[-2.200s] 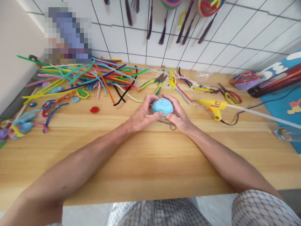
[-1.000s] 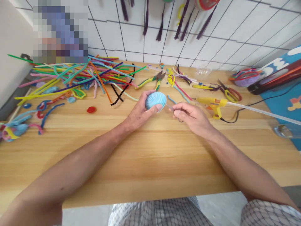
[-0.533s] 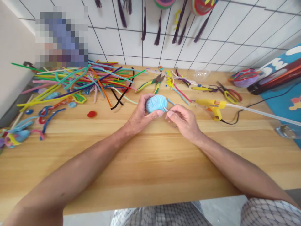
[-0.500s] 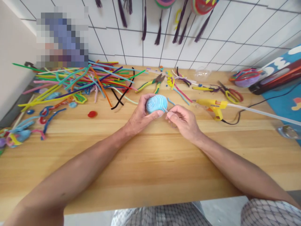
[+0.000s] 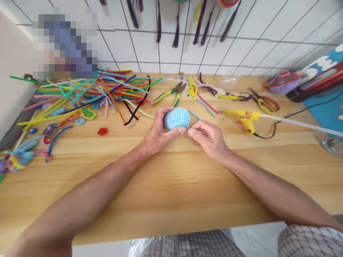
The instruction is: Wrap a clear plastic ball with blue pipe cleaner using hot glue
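Left fingers (image 5: 174,133) curled round light-blue coiled ball (image 5: 177,119); right fingers (image 5: 197,135) pinch slim tool (image 5: 187,127) just beside left thumb. Best: ball steady, light pressure, tip clear of thumb.

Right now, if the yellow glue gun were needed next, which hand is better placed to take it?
Probably the right hand: the glue gun lies nearer, off to the right, though that hand seems to pinch a slim tool. The left hand is farther away, holding the blue ball.
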{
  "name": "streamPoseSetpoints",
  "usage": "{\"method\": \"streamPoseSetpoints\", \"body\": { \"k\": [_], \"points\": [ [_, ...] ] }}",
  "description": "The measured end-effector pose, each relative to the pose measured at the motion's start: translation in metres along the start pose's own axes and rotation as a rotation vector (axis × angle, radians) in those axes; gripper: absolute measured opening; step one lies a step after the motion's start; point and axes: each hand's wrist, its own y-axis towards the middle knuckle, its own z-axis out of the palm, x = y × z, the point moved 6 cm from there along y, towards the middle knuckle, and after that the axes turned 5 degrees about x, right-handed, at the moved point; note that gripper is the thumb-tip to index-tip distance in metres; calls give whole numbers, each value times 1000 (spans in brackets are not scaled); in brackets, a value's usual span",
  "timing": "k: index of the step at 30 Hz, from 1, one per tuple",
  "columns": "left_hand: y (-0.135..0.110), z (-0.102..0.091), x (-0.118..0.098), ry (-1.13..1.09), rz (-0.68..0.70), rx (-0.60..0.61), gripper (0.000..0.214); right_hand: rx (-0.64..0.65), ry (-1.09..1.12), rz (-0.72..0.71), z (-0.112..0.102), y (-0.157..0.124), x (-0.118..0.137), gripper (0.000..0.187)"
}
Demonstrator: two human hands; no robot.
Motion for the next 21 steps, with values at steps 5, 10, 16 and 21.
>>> {"method": "streamPoseSetpoints", "body": {
  "k": [5, 10, 16, 21],
  "points": [
    [0, 0, -1, 28, -4, -2, 68, 5, 2, 8, 0, 0, -1, 30],
    [0, 1, -3, 55, 12, 3, 68, 6, 0, 9, 0, -2, -1, 28],
    [0, 1, -5, 49, 27, -6, 69, 8, 2, 56, 1, -2, -5, 30],
    [-2, 2, -8, 53, 31, -14, 69, 12, 21, 80, 3, -3, -6, 30]
  ]
}}
